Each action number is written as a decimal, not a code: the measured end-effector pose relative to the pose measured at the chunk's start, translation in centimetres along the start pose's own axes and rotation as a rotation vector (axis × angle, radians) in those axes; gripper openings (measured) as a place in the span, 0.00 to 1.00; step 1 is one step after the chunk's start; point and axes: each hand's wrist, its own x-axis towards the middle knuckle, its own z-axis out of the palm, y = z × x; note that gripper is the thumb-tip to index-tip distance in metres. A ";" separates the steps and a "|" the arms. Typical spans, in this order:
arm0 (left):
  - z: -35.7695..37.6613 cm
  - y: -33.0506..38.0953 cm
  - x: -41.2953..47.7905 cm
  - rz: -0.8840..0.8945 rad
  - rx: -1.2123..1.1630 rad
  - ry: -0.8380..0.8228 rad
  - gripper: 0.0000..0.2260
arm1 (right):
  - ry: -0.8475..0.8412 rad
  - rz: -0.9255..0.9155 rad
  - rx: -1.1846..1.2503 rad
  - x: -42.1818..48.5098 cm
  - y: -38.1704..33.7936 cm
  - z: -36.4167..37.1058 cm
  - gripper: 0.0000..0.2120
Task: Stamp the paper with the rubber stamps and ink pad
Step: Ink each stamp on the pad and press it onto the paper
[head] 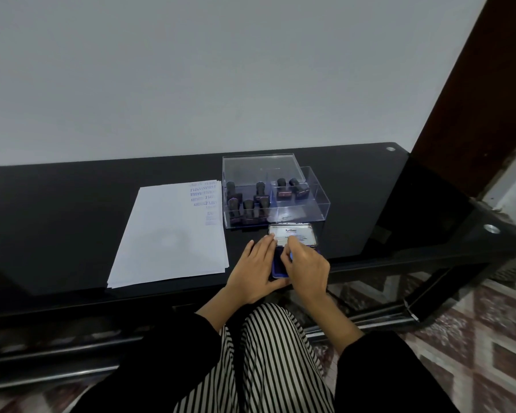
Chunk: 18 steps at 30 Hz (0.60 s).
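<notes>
Paper [167, 234] lies in a loosely squared stack at the centre left of the frame on the black glossy table [72, 204]. Rows of blue stamped words sit in the top sheet's upper right corner, too blurred and turned about to read. Just right of the stack stands a clear box [316, 204] with its see-through lid [262, 169] propped behind it. The rubber stamps [261, 190] stand inside as dark shapes, most in the left compartment and two in the right, their faces hard to make out through the plastic. Below the box, at the table's near edge, the ink pad [279, 268] is open. Its raised cover [303, 234] shows a pale label, and only a strip of the blue base is visible between the two hands. The left hand [253, 269] lies flat on the pad's left side, fingers [265, 245] straight and close together. The right hand [309, 269] is hunched over the pad with its fingers [295, 244] curled downward. A pale blue patch shows under them, but I cannot tell whether they pinch a stamp or nothing. Black sleeves [399, 368] and striped trousers [274, 368] fill the bottom of the frame, cut off by its edge.
</notes>
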 end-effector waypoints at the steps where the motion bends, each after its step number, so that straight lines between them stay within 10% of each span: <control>1: 0.0 0.0 0.0 0.000 0.001 -0.002 0.49 | 0.009 0.000 0.010 -0.2 0.0 0.1 0.17; 18: 0.0 0.1 0.0 0.001 0.019 0.022 0.51 | -0.274 0.130 -0.066 3.1 -1.0 0.0 0.07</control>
